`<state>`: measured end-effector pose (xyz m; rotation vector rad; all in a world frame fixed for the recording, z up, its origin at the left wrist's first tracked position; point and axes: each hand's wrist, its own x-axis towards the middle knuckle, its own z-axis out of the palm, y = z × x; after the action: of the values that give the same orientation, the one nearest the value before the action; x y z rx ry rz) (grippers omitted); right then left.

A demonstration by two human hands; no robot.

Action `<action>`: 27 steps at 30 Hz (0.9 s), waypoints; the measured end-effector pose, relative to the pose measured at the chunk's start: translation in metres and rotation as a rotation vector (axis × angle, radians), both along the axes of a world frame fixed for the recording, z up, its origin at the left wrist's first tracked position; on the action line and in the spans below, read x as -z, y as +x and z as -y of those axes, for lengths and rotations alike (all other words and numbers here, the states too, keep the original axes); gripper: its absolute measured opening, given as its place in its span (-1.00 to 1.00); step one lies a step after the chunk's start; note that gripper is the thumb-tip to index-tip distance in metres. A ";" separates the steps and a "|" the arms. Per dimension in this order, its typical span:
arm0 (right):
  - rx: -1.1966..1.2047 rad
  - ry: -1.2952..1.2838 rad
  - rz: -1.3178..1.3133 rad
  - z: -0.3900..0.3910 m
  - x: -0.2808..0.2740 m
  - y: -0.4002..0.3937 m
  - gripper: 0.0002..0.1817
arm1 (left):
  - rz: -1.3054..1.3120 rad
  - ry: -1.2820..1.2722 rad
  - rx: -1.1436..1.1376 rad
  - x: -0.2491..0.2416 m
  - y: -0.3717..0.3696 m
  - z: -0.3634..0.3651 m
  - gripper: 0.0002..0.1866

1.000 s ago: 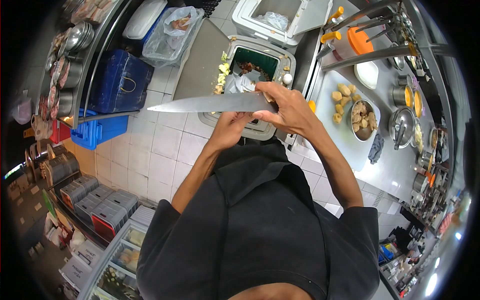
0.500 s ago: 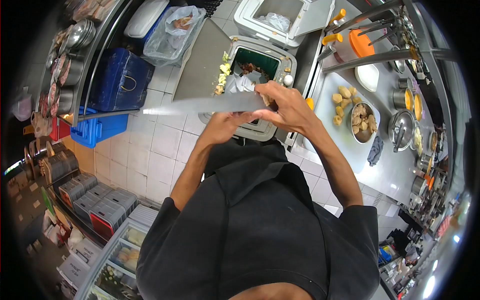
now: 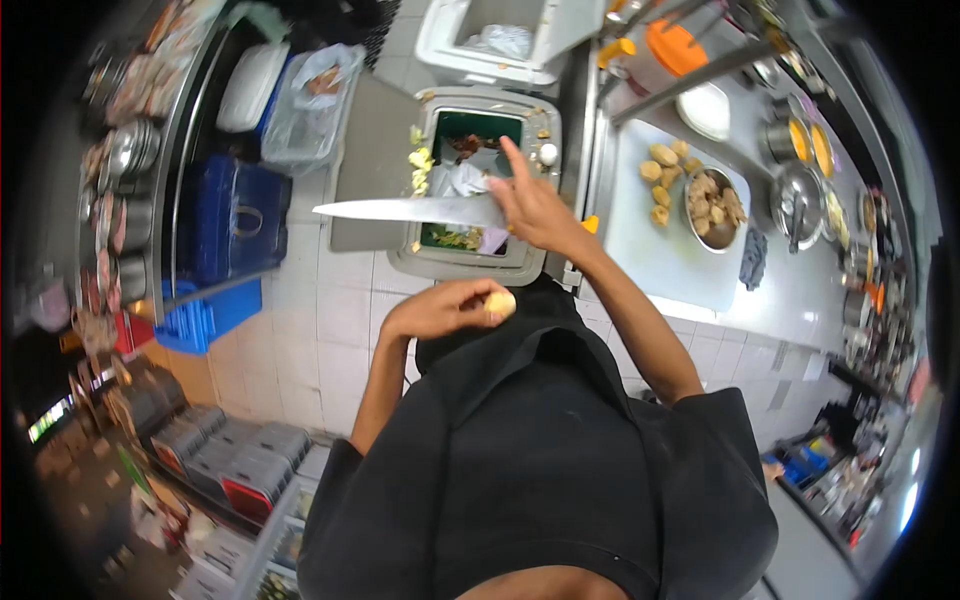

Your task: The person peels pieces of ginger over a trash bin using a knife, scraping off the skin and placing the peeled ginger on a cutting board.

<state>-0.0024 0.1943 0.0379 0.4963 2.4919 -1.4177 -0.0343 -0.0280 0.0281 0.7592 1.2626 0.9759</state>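
Note:
A small peeled yellow piece (image 3: 499,304) sits at the fingertips of my left hand (image 3: 440,308), in front of my apron. Farther forward, my right hand (image 3: 540,210) grips a long knife (image 3: 410,210), its blade pointing left across the open bin (image 3: 400,262). My right index finger is stretched out. Inside the bin lie scraps and crumpled white paper (image 3: 468,181). On the white board (image 3: 655,255) to the right, peeled yellow pieces (image 3: 661,154) lie beside a metal bowl (image 3: 718,238) of unpeeled knobbly pieces (image 3: 712,200).
The bin's lid (image 3: 365,160) leans out to its left, with green scraps on it. A second open bin (image 3: 440,45) stands beyond. A grey cloth (image 3: 753,260) lies right of the board. Blue containers (image 3: 235,215) stand at the left.
My hands have moved apart. My left hand has drawn back toward my body with the yellow piece, now visible. The knife has shifted slightly and its blade looks sharper.

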 end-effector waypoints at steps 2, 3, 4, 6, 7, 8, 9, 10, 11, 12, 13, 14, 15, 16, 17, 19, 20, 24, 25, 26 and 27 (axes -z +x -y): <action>0.045 0.099 -0.286 0.004 0.030 0.006 -0.20 | 0.025 -0.001 0.058 -0.015 0.003 -0.016 -0.64; 0.031 0.030 -0.233 0.002 0.028 0.007 -0.17 | 0.024 0.022 0.134 -0.025 0.004 -0.026 -0.64; 0.018 -0.042 -0.185 0.000 0.026 0.006 -0.14 | 0.018 0.071 0.093 -0.037 0.004 -0.036 -0.64; 0.019 -0.121 -0.084 -0.006 0.037 0.006 -0.15 | 0.014 0.125 0.029 -0.056 0.004 -0.058 -0.62; 0.004 -0.042 -0.150 -0.007 0.050 0.008 -0.13 | 0.013 0.159 0.002 -0.062 0.004 -0.073 -0.60; -0.020 0.039 -0.215 -0.008 0.066 0.010 -0.12 | 0.009 0.191 -0.035 -0.067 0.005 -0.088 -0.58; 0.001 -0.023 -0.165 -0.013 0.077 0.009 -0.10 | 0.045 0.198 -0.114 -0.076 0.010 -0.106 -0.57; 0.088 0.011 -0.237 -0.011 0.080 0.019 -0.25 | -0.004 0.308 -0.164 -0.077 0.015 -0.128 -0.56; 0.113 0.019 -0.257 -0.013 0.083 0.021 -0.25 | -0.085 0.325 -0.163 -0.076 0.017 -0.150 -0.58; 0.180 0.033 -0.376 -0.013 0.092 0.022 -0.30 | -0.163 0.340 -0.165 -0.072 0.019 -0.172 -0.60; 0.250 0.044 -0.494 -0.012 0.105 0.020 -0.35 | -0.265 0.323 -0.130 -0.052 0.021 -0.198 -0.62; 0.321 0.057 -0.613 -0.013 0.116 0.018 -0.40 | -0.367 0.307 -0.095 -0.035 0.025 -0.224 -0.63; 0.390 0.074 -0.731 -0.016 0.127 0.015 -0.45 | -0.570 0.296 -0.090 -0.037 0.038 -0.243 -0.63; 0.461 0.090 -0.847 -0.019 0.135 0.015 -0.49 | -0.692 0.271 0.006 -0.022 0.047 -0.263 -0.62; 0.484 0.094 -0.859 -0.023 0.141 0.016 -0.49 | -0.811 0.245 0.101 0.004 0.058 -0.280 -0.60; 0.441 0.095 -0.262 -0.028 0.155 0.020 -0.57 | -1.014 0.261 0.259 0.028 0.085 -0.298 -0.64; 0.454 0.089 -0.273 -0.031 0.163 0.023 -0.57 | -1.079 0.257 0.333 0.032 0.098 -0.304 -0.67; 0.444 -0.084 -0.315 -0.041 0.161 0.039 -0.41 | -1.197 0.349 0.275 0.060 0.128 -0.323 -0.71; 0.435 -0.082 -0.258 -0.041 0.160 0.040 -0.38 | -1.238 0.369 0.261 0.063 0.131 -0.327 -0.71; 0.425 -0.081 -0.202 -0.041 0.159 0.040 -0.34 | -1.279 0.387 0.248 0.066 0.132 -0.330 -0.72; 0.401 -0.138 -0.201 -0.044 0.158 0.040 -0.27 | -1.292 0.376 0.258 0.067 0.132 -0.332 -0.72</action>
<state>0.0372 0.2378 -0.1203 0.9059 2.5176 -1.8543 0.0973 0.3043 -0.0392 1.9698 1.9844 0.4380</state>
